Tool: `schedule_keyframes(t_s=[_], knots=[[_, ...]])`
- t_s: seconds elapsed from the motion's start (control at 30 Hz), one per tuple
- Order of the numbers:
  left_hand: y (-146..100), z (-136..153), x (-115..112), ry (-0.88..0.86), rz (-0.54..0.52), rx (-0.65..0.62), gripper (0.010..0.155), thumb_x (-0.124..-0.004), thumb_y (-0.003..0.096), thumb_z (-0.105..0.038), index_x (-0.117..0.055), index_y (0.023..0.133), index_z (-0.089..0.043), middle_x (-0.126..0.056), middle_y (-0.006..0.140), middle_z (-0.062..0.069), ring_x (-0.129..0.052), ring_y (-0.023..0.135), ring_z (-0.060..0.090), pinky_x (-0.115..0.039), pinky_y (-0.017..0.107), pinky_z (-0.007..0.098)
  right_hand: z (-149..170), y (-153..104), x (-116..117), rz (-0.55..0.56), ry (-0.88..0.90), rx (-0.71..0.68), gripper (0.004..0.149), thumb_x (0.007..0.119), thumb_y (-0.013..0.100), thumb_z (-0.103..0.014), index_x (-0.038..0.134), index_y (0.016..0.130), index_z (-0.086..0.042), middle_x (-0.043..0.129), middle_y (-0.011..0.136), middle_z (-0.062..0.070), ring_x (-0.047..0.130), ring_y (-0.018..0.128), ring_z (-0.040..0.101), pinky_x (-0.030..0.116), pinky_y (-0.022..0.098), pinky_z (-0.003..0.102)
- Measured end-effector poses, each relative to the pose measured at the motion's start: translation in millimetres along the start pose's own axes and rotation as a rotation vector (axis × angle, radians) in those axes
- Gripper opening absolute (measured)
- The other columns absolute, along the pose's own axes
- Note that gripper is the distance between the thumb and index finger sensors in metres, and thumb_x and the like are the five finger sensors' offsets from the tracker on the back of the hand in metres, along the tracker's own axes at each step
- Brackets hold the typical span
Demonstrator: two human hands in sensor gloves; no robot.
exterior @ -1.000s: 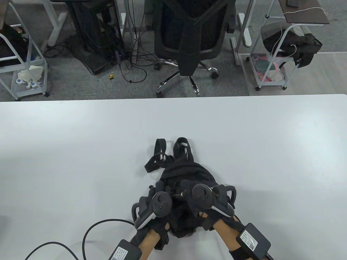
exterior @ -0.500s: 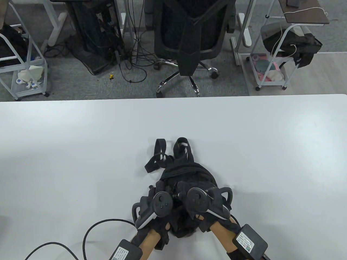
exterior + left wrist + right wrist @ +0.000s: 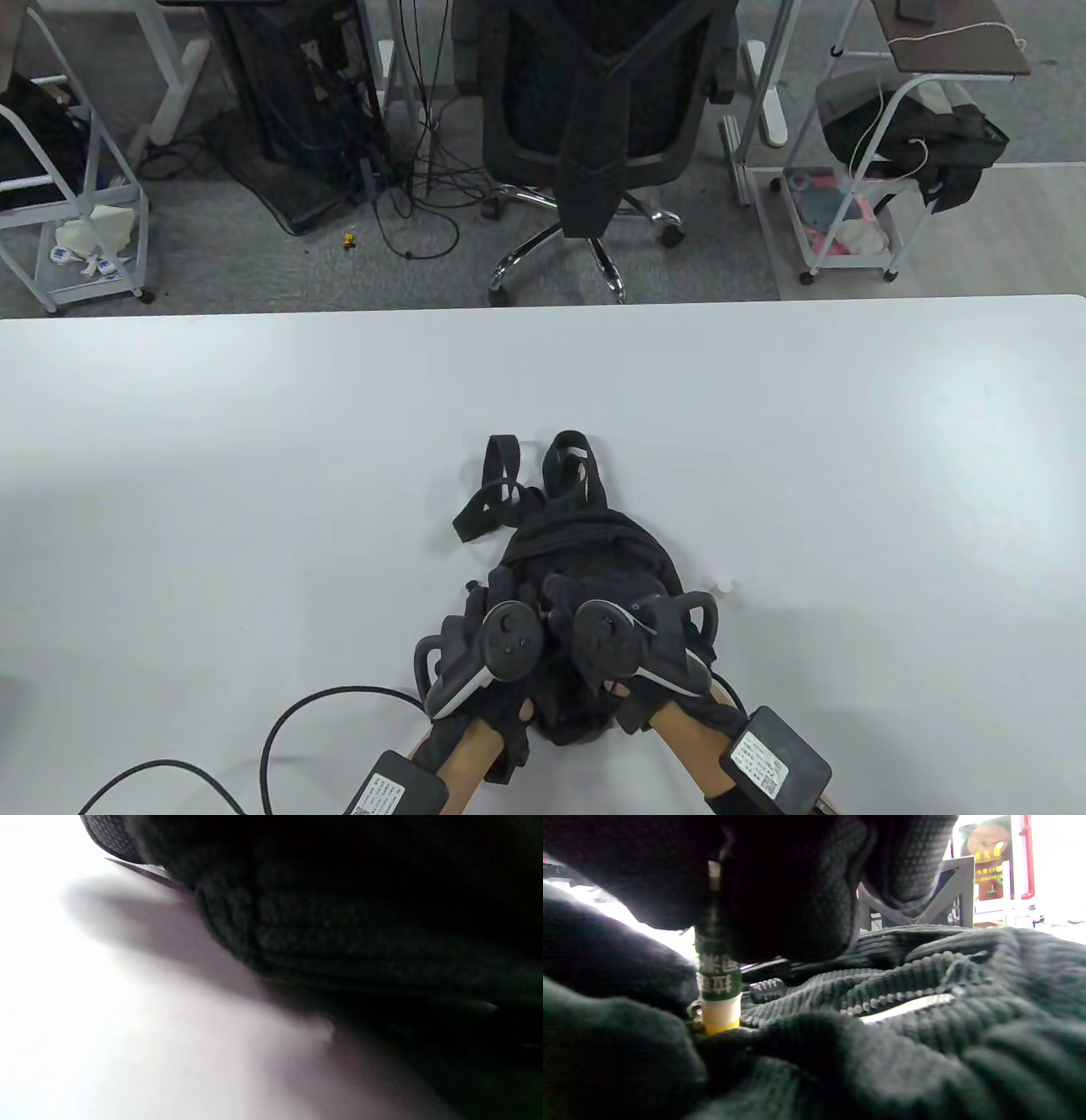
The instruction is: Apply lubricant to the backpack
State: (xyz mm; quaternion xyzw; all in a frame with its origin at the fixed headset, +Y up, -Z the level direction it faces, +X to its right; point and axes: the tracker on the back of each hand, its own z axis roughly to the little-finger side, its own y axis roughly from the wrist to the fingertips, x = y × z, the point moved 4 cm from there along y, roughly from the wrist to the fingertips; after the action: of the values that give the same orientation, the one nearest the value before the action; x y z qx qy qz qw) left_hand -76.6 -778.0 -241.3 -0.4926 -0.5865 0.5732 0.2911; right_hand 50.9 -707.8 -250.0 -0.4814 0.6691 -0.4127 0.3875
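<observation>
A slim green lubricant stick with a pale yellow tip (image 3: 719,993) is clamped in the right hand (image 3: 607,637), pressed onto the ribbed black fabric backpack (image 3: 585,543). The right hand has been shifted slightly leftward; the left hand (image 3: 496,649) is rested on the fabric, its grip hidden.

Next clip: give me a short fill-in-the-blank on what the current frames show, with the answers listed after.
1. The backpack lies on a table whose top is ____ in colour.
2. In the right wrist view, the lubricant stick points tip-down at the backpack's ____ teeth.
3. The band on that stick with pale characters is ____.
4. In the table view, the right hand and the left hand are both over the ____.

Missing words: white; zipper; green; backpack
</observation>
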Motion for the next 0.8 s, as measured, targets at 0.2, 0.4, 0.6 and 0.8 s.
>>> schedule_keyframes(t_s=[0.2, 0.4, 0.6, 0.8], knots=[[0.0, -0.3, 0.0, 0.001, -0.001, -0.001, 0.093, -0.087, 0.0429, -0.064, -0.067, 0.105, 0.002, -0.041, 0.113, 0.03, -0.06, 0.092, 0.063, -0.063, 0.064, 0.067, 0.6, 0.6, 0.4, -0.007, -0.037, 0.005, 0.042, 0.09, 0.041, -0.052, 0.085, 0.082, -0.046, 0.101, 0.067, -0.011, 0.108, 0.048, 0.007, 0.084, 0.056, 0.04], [-0.1, -0.9, 0.0, 0.006, -0.003, 0.0, 0.093, -0.087, 0.0428, -0.064, -0.067, 0.105, 0.003, -0.041, 0.113, 0.03, -0.06, 0.092, 0.063, -0.063, 0.064, 0.067, -0.6, -0.5, -0.1, 0.012, -0.04, -0.001, 0.043, 0.089, 0.041, -0.052, 0.083, 0.083, -0.048, 0.1, 0.069, -0.013, 0.108, 0.052, 0.006, 0.084, 0.057, 0.039], [0.0, -1.0, 0.0, 0.006, 0.0, -0.001, 0.093, -0.087, 0.0428, -0.064, -0.067, 0.105, 0.002, -0.042, 0.113, 0.03, -0.06, 0.092, 0.063, -0.063, 0.064, 0.067, 3.4, 0.8, 1.5, -0.005, -0.049, 0.014, 0.042, 0.089, 0.041, -0.051, 0.084, 0.083, -0.047, 0.1, 0.069, -0.012, 0.108, 0.05, 0.007, 0.084, 0.057, 0.039], [0.0, -1.0, 0.0, 0.006, 0.002, 0.002, 0.093, -0.087, 0.0427, -0.065, -0.067, 0.105, 0.002, -0.042, 0.113, 0.03, -0.06, 0.092, 0.063, -0.063, 0.064, 0.067, 4.8, 0.4, 0.6, -0.001, 0.0, 0.013, 0.043, 0.089, 0.041, -0.052, 0.083, 0.083, -0.048, 0.1, 0.07, -0.013, 0.108, 0.053, 0.006, 0.084, 0.057, 0.038]])
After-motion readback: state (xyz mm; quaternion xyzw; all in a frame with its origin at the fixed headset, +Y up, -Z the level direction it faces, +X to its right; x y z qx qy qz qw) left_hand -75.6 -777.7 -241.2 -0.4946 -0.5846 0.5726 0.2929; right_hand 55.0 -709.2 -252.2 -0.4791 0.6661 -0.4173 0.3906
